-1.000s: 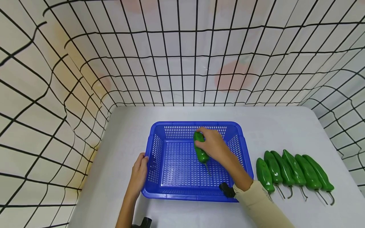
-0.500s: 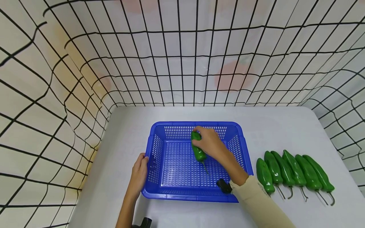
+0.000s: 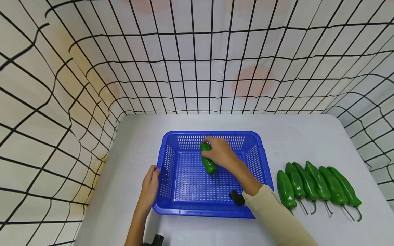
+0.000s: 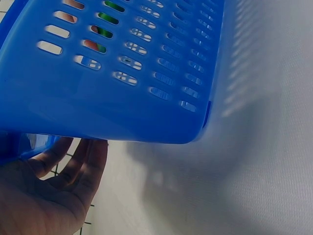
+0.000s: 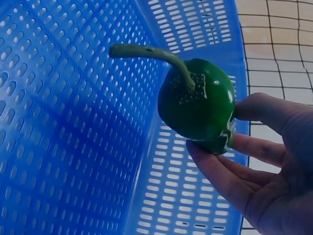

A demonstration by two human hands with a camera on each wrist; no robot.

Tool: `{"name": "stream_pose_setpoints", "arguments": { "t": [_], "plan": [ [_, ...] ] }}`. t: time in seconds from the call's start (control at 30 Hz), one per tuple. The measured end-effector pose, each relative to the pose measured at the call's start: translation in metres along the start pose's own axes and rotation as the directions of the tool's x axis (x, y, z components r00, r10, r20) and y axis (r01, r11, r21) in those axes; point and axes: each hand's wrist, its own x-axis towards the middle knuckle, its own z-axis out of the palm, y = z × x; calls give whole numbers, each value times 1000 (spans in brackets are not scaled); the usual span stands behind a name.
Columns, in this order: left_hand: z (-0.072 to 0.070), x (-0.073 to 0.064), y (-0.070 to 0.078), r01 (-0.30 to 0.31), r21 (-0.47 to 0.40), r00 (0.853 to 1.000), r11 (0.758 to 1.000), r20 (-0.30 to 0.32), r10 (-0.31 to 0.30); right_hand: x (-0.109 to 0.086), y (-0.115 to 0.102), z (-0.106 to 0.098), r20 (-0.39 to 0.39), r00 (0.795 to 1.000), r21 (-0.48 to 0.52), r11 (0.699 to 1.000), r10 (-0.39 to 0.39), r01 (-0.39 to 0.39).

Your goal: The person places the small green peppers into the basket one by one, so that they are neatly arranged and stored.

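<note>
A glossy green pepper (image 3: 208, 164) is pinched between the thumb and fingers of my right hand (image 3: 219, 150), above the floor of a blue perforated basket (image 3: 192, 186). Its stem points toward me, and in the right wrist view the stem end of the pepper (image 5: 198, 103) faces the camera. My left hand (image 3: 150, 186) grips the basket's left rim; in the left wrist view the fingers of that hand (image 4: 90, 169) curl at the rim. Right of the basket, several more green peppers (image 3: 320, 182) lie side by side on the white table.
Black wire mesh (image 3: 203, 71) stands behind the white table (image 3: 135, 136) and along both its sides. The basket's raised walls surround the pepper on all sides. A pale sleeve (image 3: 271, 213) covers my right forearm, which crosses the basket's front right corner.
My right hand has moved a little to the left inside the basket, carrying the pepper with it. The left hand, the basket and the row of peppers stay where they were.
</note>
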Motion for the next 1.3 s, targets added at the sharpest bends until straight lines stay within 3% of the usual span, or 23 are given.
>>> {"name": "stream_pose_setpoints", "arguments": {
  "t": [0.33, 0.9, 1.3],
  "plan": [
    [-1, 0, 0, -5, -5, 1000, 1000, 11, 5, 9, -6, 16, 43, 998, 28, 999, 34, -35],
    [0, 1, -1, 7, -9, 1000, 1000, 8, -7, 23, -16, 46, 76, 997, 56, 998, 15, -19],
    [0, 0, -1, 8, -3, 1000, 1000, 5, -8, 30, -17, 63, 33, 999, 82, 996, 34, -36]
  ]
}}
